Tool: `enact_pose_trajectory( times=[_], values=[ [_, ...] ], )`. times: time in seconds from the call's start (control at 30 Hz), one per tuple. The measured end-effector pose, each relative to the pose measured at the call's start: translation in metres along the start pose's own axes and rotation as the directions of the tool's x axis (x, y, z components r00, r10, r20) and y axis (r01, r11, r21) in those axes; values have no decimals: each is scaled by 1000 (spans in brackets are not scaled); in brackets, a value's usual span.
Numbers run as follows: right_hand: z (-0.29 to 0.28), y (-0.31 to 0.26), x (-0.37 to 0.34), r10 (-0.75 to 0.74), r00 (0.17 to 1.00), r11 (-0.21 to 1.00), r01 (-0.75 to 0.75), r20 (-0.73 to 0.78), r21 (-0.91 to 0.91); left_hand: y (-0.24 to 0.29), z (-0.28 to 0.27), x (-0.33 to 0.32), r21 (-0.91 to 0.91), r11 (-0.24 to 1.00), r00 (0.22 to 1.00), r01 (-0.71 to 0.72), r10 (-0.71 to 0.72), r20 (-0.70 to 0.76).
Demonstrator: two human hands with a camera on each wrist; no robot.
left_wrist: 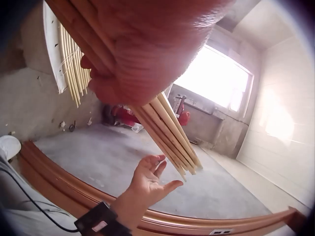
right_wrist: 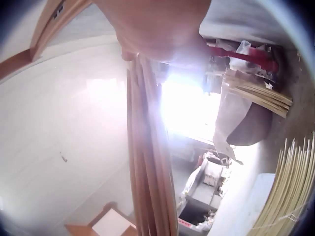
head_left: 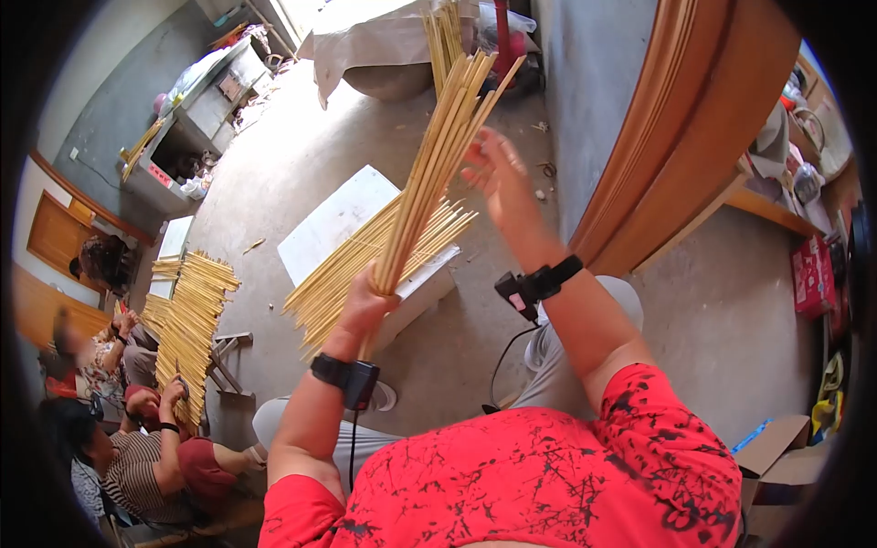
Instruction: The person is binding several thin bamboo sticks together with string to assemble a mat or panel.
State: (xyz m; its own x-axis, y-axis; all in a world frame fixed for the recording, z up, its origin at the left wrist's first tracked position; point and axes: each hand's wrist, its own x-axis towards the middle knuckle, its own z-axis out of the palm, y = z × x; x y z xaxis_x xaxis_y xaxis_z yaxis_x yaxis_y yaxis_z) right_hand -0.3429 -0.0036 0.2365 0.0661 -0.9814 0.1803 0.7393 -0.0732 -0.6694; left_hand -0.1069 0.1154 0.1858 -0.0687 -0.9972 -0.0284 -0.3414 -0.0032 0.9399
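Near its lower end, my left hand [head_left: 368, 301] [left_wrist: 147, 49] grips a bundle of long thin yellowish sticks [head_left: 429, 164] [left_wrist: 165, 132] [right_wrist: 150, 167] held up at a slant. The upper ends fan out slightly at uneven heights. Just right of the bundle in the head view is my right hand [head_left: 501, 178] [left_wrist: 147, 184] [right_wrist: 162, 29], its fingers loosely bent and parted around nothing; whether a fingertip touches the sticks I cannot tell. Behind the bundle, a flat layer of similar sticks [head_left: 343, 265] [right_wrist: 288, 191], joined by thin string, lies across a white board [head_left: 338, 215].
At the left, seated people work beside another long mat of sticks [head_left: 194, 301]. More sticks [head_left: 444, 41] stand by a covered round object [head_left: 388, 78] at the back. A wooden door frame [head_left: 676, 137] rises at the right, with a cardboard box [head_left: 781, 457] at lower right.
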Motion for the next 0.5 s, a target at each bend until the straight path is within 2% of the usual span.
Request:
enact_pose_trajectory(
  times=[0.03,0.07,0.1,0.13,0.23,0.3,0.5],
  values=[
    [-2,-10,3,-4,1000,1000,4,-13,5,-1,-9,1,151,984,995,-92,97,-29],
    [-3,-21,5,-76,995,996,73,-66,-48,-2,-20,2,300,938,979,-177,198,-41],
    [-4,-29,6,-148,982,985,136,-116,-106,1,-29,3,474,860,966,-192,251,-64],
    [-5,-34,7,-151,980,985,138,-129,-103,5,-37,-1,588,798,973,-133,219,-77],
    [-12,-38,7,-156,972,980,131,-175,-149,21,-51,-7,680,723,971,-124,229,-67],
    [-14,-34,8,-121,979,992,113,-167,-56,25,-60,-11,804,594,972,-41,211,-106],
    [-10,-31,5,-46,996,988,56,-76,146,36,-85,-24,715,693,992,-97,122,17]
  ],
)
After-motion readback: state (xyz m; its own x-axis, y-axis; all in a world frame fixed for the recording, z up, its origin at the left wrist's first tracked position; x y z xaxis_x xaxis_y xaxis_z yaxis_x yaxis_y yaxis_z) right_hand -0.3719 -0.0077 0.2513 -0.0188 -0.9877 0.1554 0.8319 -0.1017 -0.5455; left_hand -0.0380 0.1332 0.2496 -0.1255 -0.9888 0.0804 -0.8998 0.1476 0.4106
